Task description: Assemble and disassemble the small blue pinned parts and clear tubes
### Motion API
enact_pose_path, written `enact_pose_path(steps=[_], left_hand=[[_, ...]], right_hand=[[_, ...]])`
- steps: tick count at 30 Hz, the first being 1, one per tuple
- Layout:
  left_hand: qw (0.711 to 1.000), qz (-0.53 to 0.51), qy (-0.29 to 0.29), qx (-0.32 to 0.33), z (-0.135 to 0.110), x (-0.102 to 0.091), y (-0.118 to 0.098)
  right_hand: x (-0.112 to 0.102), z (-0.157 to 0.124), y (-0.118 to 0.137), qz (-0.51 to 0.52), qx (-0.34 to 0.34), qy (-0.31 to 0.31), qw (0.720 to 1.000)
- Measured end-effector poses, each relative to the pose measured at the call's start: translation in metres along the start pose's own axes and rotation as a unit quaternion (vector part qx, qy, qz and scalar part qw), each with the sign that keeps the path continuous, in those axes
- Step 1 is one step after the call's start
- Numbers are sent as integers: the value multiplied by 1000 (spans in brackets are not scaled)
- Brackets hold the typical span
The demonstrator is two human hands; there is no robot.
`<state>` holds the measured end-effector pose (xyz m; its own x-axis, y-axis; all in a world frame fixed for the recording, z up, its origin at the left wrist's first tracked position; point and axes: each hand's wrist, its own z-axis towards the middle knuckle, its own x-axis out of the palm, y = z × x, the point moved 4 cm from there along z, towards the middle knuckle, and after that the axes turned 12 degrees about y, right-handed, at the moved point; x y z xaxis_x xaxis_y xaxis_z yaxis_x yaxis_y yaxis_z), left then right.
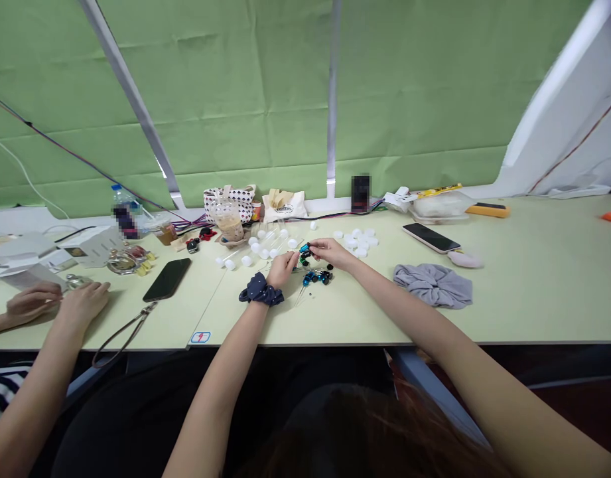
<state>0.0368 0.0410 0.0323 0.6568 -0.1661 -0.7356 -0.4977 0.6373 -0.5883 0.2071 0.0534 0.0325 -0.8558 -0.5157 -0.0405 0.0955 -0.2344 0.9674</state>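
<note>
My left hand [282, 267], with a dark dotted scrunchie [260, 290] on its wrist, and my right hand [330, 251] meet over the pale green table [524, 285]. Together they hold a small blue-capped piece [304, 249] between their fingertips. A little heap of blue and black small parts [317, 276] lies just below the hands. White round caps [359, 241] are scattered behind my right hand, and clear tubes with white caps [258, 247] lie behind my left.
A co-worker's two hands [61, 300] rest at the left by a black phone [166, 279]. A second phone [431, 238] and a grey cloth [433, 284] lie to the right. Bags, a cup and a water bottle [122, 207] stand along the back edge.
</note>
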Motion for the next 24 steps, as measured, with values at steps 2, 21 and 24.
enact_pose_path(steps=[2, 21, 24], left_hand=[[1000, 7, 3, -5, 0, 0, 1], [999, 3, 48, -1, 0, 10, -3], [998, -15, 60, 15, -3, 11, -5]], right_hand=[[-3, -2, 2, 21, 5, -10, 1000], [5, -4, 5, -58, 25, -7, 998], [2, -3, 1, -67, 16, -5, 998]])
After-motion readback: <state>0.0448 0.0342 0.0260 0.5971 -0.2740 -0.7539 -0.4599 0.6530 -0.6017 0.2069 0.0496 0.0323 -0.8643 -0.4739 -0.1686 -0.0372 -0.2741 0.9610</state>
